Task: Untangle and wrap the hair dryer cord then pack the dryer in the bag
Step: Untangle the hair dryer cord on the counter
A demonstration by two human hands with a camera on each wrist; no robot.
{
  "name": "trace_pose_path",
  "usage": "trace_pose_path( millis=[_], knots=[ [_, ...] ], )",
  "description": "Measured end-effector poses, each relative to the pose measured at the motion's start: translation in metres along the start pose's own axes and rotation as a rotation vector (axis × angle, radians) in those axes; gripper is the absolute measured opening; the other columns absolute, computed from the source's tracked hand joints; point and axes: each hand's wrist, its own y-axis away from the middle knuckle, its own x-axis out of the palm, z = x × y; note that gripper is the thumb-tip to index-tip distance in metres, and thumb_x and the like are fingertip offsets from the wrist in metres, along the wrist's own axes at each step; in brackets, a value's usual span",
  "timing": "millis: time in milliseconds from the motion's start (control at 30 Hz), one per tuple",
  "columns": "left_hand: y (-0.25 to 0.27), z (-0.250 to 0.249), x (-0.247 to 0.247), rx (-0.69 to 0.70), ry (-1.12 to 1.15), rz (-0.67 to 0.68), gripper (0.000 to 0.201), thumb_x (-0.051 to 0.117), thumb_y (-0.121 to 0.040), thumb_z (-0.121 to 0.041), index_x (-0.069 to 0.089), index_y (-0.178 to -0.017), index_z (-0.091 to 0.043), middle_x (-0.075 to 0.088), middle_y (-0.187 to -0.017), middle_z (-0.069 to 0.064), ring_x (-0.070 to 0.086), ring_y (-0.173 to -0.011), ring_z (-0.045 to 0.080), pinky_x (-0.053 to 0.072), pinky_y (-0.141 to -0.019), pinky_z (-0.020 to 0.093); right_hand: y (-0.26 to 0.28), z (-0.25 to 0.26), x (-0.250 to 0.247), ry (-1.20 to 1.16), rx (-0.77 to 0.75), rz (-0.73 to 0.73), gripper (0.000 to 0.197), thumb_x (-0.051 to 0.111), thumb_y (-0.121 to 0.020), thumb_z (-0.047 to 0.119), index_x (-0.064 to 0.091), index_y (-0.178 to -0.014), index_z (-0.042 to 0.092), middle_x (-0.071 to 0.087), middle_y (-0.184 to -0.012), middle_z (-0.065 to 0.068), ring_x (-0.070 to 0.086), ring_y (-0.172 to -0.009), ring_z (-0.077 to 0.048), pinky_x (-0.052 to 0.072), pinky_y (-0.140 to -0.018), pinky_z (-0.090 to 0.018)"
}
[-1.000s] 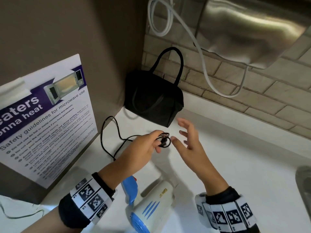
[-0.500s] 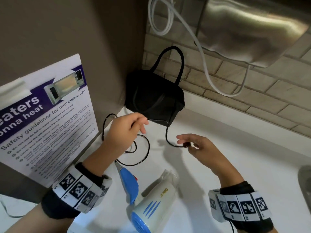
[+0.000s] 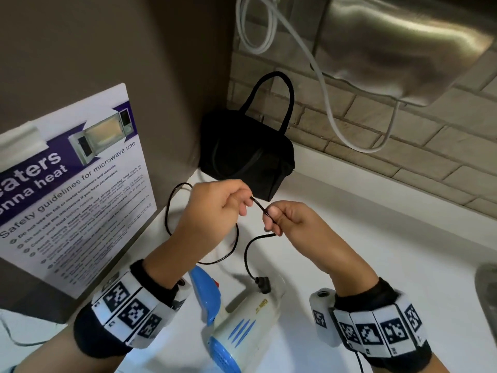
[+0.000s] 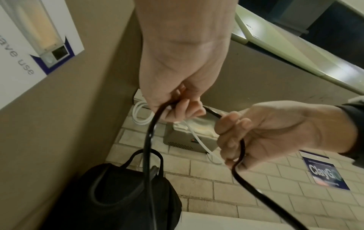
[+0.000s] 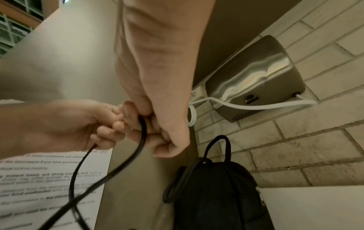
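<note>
A white and blue hair dryer [image 3: 242,327] lies on the white counter [image 3: 376,251] near the front. Its thin black cord [image 3: 247,254] loops over the counter and rises to both hands. My left hand [image 3: 215,208] grips the cord with curled fingers. Close beside it, my right hand [image 3: 293,222] pinches the same cord [image 4: 147,140], and a short stretch runs between the two hands. Below my right hand the cord [image 5: 126,158] hangs down, ending in the black plug [image 3: 262,281] on the dryer's barrel. A black bag [image 3: 247,160] with upright handles stands in the back corner.
A microwave safety poster [image 3: 67,189] leans on the brown wall at the left. A steel wall-mounted unit [image 3: 398,49] with a white cable [image 3: 330,109] hangs on the brick wall above the bag. A grey object's edge [image 3: 486,286] shows at the far right.
Both hands came together after being apart along the cord. The right hand has slid farther from the plug, which now hangs down onto the dryer. The cord's tight knot is gone.
</note>
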Motion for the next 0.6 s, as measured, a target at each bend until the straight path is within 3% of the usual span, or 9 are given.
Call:
trace_pose_path(
  millis=[67,167,267,333,433,533,600],
  knots=[
    [-0.001,-0.002,-0.008,0.022,0.042,-0.098,0.024,0.052,-0.093,-0.004,0.071,-0.079,-0.010,0.062,-0.056,-0.003,0.055,-0.048,0.005,0.038,-0.048,0.008,0.002,-0.003,-0.001,0.079,-0.021,0.010,0.043,0.036,-0.099,0.009,0.048,-0.060,0.023,0.048,-0.063,0.005,0.049,-0.069,-0.022,0.035,-0.065,-0.019],
    [-0.001,-0.004,-0.017,0.046,0.065,-0.157,0.027,0.052,-0.093,-0.003,0.068,-0.077,-0.016,0.062,-0.057,-0.008,0.052,-0.045,-0.001,0.036,-0.049,0.004,0.001,-0.015,-0.007,0.224,-0.029,0.018,0.042,0.034,-0.096,0.002,0.043,-0.060,0.023,0.045,-0.066,0.006,0.040,-0.063,-0.006,0.032,-0.061,-0.014],
    [-0.002,-0.003,-0.025,0.083,0.037,-0.178,0.030,0.053,-0.094,-0.006,0.065,-0.075,-0.026,0.064,-0.057,-0.015,0.054,-0.051,0.000,0.038,-0.053,0.004,0.000,-0.034,-0.012,0.370,0.009,-0.012,0.039,0.034,-0.095,0.002,0.047,-0.062,0.020,0.048,-0.070,0.006,0.044,-0.077,-0.012,0.031,-0.078,-0.022],
    [-0.003,-0.002,-0.032,0.093,0.028,-0.191,0.030,0.053,-0.093,-0.013,0.063,-0.073,-0.033,0.065,-0.064,-0.020,0.054,-0.053,0.001,0.040,-0.054,0.005,-0.001,-0.047,-0.012,0.433,0.011,-0.038,0.037,0.035,-0.094,0.000,0.049,-0.063,0.014,0.048,-0.067,0.004,0.045,-0.073,-0.014,0.028,-0.084,-0.024],
    [-0.004,-0.001,-0.044,0.099,0.029,-0.264,0.027,0.050,-0.090,-0.022,0.062,-0.073,-0.039,0.066,-0.067,-0.016,0.056,-0.052,0.006,0.045,-0.054,0.013,-0.002,-0.068,-0.011,0.513,0.019,-0.088,0.044,0.034,-0.086,-0.007,0.043,-0.057,0.024,0.045,-0.061,0.007,0.042,-0.064,-0.013,0.029,-0.081,-0.028],
    [-0.004,0.000,-0.047,0.079,0.009,-0.282,0.030,0.051,-0.092,-0.018,0.063,-0.072,-0.037,0.067,-0.069,-0.013,0.056,-0.050,0.024,0.047,-0.049,0.028,-0.005,-0.091,-0.012,0.567,0.017,-0.132,0.051,0.034,-0.076,-0.013,0.038,-0.053,0.032,0.051,-0.060,0.020,0.045,-0.067,-0.003,0.030,-0.086,-0.032],
    [-0.004,0.002,-0.047,0.037,0.014,-0.262,0.030,0.052,-0.093,-0.017,0.064,-0.071,-0.034,0.067,-0.070,-0.009,0.054,-0.052,0.021,0.050,-0.053,0.033,-0.008,-0.100,-0.012,0.599,0.024,-0.156,0.051,0.034,-0.076,-0.012,0.038,-0.055,0.034,0.053,-0.065,0.024,0.046,-0.067,-0.003,0.029,-0.086,-0.031]
  ],
)
